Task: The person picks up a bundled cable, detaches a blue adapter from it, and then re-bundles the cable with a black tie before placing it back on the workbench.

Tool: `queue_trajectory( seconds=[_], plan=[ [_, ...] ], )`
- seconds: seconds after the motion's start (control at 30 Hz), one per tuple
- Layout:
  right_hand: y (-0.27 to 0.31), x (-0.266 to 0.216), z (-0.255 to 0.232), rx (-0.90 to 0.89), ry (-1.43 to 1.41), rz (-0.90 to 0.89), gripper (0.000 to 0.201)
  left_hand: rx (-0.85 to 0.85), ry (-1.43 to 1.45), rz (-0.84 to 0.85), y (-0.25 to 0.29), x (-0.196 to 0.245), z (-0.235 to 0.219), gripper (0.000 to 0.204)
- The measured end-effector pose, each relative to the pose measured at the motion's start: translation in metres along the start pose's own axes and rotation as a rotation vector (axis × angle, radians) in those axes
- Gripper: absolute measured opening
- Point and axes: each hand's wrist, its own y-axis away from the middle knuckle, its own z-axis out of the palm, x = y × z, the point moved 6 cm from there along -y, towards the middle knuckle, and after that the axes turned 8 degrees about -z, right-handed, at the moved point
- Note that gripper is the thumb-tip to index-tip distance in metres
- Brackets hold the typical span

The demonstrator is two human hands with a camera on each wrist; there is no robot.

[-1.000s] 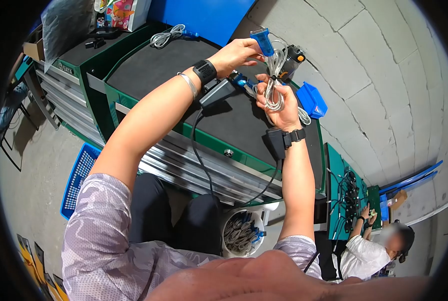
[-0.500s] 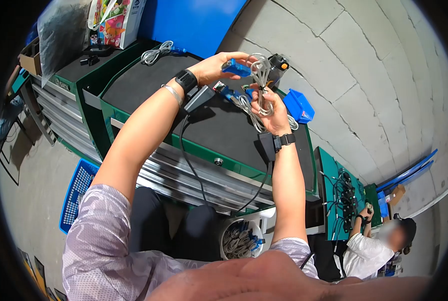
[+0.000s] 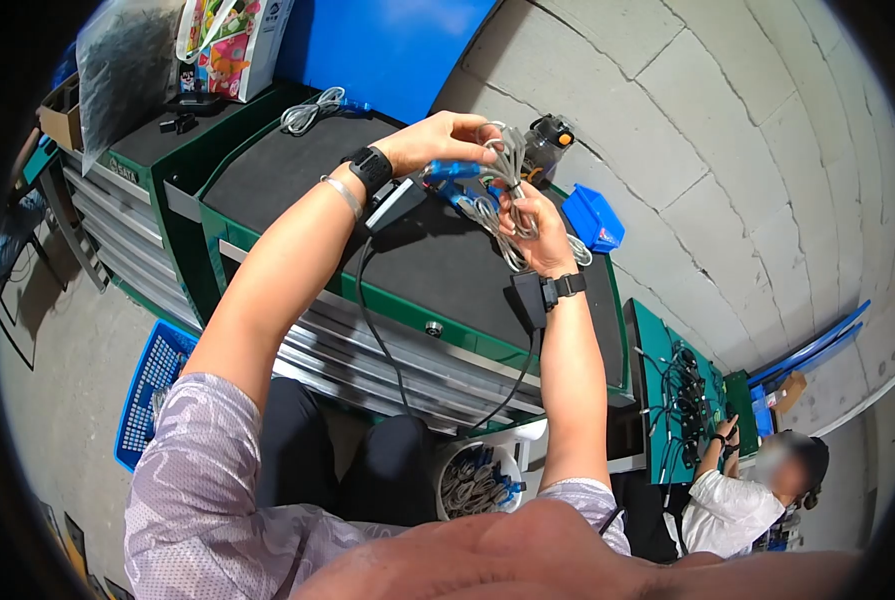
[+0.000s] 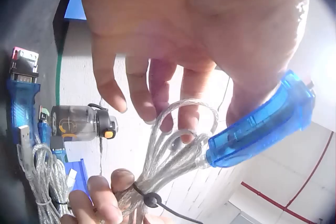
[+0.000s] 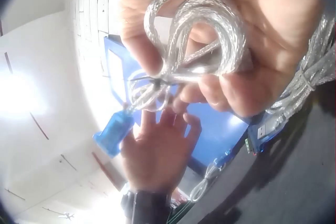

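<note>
A coiled clear, silvery cable [image 4: 163,163] with a blue plug [image 4: 257,124] is held up over the dark mat of the green tool cabinet. My right hand [image 3: 542,232] grips the bundle, its fingers curled round the coil near a black tie [image 4: 151,200]. My left hand [image 3: 429,142] reaches in from the other side, its extended fingertips right at the upper loops. The left thumb is partly hidden behind the blue plug in the left wrist view. More cables with blue plugs [image 4: 23,103] lie on the mat beneath the hands.
Behind the hands are a clear bottle [image 3: 545,150] and a small blue bin [image 3: 594,218]. Another coiled cable [image 3: 312,112] lies at the mat's back left. A white bucket [image 3: 515,462] of cables stands below the cabinet. At the right, another person [image 3: 732,510] works at a green table.
The blue plug has tipped from upright to sideways and sits lower, below my left hand. Left fingers have shifted from the plug to the cable loops. The right hand keeps its grip.
</note>
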Motion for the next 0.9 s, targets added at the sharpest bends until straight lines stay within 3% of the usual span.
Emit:
queue_trajectory(
  seconds=[0.13,0.4,0.6,0.67,0.73,0.8,0.87,0.9],
  plan=[
    [0.0,-0.001,-0.006,-0.02,0.118,0.006,0.045,0.012,-0.029,-0.001,-0.001,-0.001,0.0,0.039],
    [0.0,0.003,-0.004,-0.058,-0.052,0.092,0.043,-0.006,-0.128,0.045,-0.005,-0.007,-0.004,0.036],
    [0.001,0.008,-0.002,-0.069,0.035,0.133,0.043,0.213,-0.451,0.022,-0.002,-0.002,-0.003,0.033],
    [0.0,0.013,-0.005,-0.077,0.034,0.151,0.042,0.351,-0.635,0.092,0.002,0.004,-0.002,0.036],
    [0.0,0.017,-0.007,-0.109,-0.002,0.206,0.041,0.375,-0.64,0.127,0.0,-0.002,-0.003,0.044],
    [0.001,0.017,-0.004,-0.096,-0.046,0.245,0.045,0.384,-0.724,0.415,-0.005,-0.009,-0.004,0.044],
    [0.001,0.012,0.002,-0.096,-0.146,0.245,0.055,0.283,-0.566,0.151,-0.005,-0.011,-0.004,0.039],
    [0.0,0.011,-0.002,-0.037,-0.101,0.198,0.065,0.329,-0.546,0.115,-0.006,-0.016,-0.007,0.038]
  ],
)
